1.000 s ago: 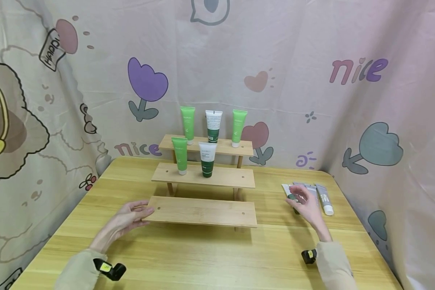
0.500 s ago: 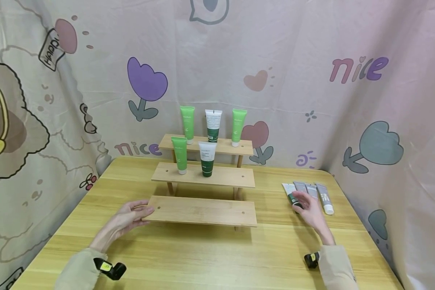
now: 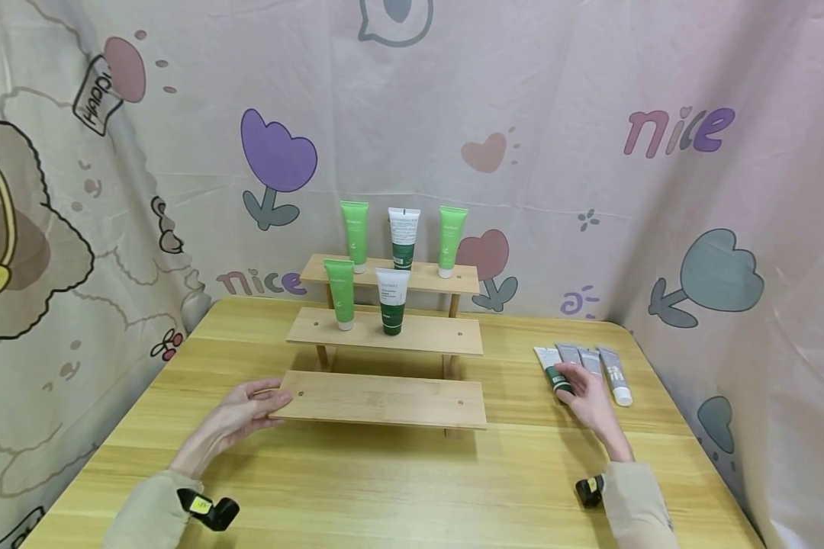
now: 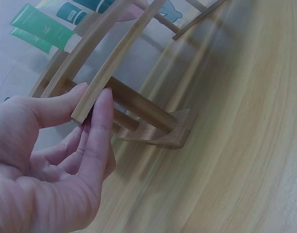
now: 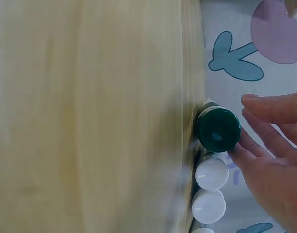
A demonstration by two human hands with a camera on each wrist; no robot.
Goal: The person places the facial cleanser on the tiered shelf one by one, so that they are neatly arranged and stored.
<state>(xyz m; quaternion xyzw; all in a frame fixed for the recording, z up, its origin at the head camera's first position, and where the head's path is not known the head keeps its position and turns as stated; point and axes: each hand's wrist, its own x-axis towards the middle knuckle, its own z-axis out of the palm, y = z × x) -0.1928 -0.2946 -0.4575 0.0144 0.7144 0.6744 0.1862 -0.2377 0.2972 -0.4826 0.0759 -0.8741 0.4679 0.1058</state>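
Observation:
My left hand point(image 3: 236, 419) pinches the left end of the lowest board of a three-tier wooden display stand point(image 3: 384, 400). In the left wrist view, the thumb lies on one face of that board point(image 4: 117, 60) and the fingers on the other. Over at the right, my right hand point(image 3: 590, 400) is at a white-and-green squeeze tube point(image 3: 545, 361) lying on the table. Its dark green cap point(image 5: 219, 131) shows in the right wrist view, fingertips right beside it and the thumb apart from it. Several grey tubes point(image 3: 613, 374) with white caps lie alongside.
On the top tier stand two green tubes point(image 3: 355, 232) and a white-and-green one point(image 3: 403, 236). The middle tier bears a green tube point(image 3: 342, 293) and a white-and-green tube point(image 3: 393, 301). A patterned cloth point(image 3: 549, 69) hangs behind the wooden table point(image 3: 412, 496).
My right hand has come down and slightly right onto the lying white-and-green tube, its fingers less raised than before. The left hand and the stand have stayed put.

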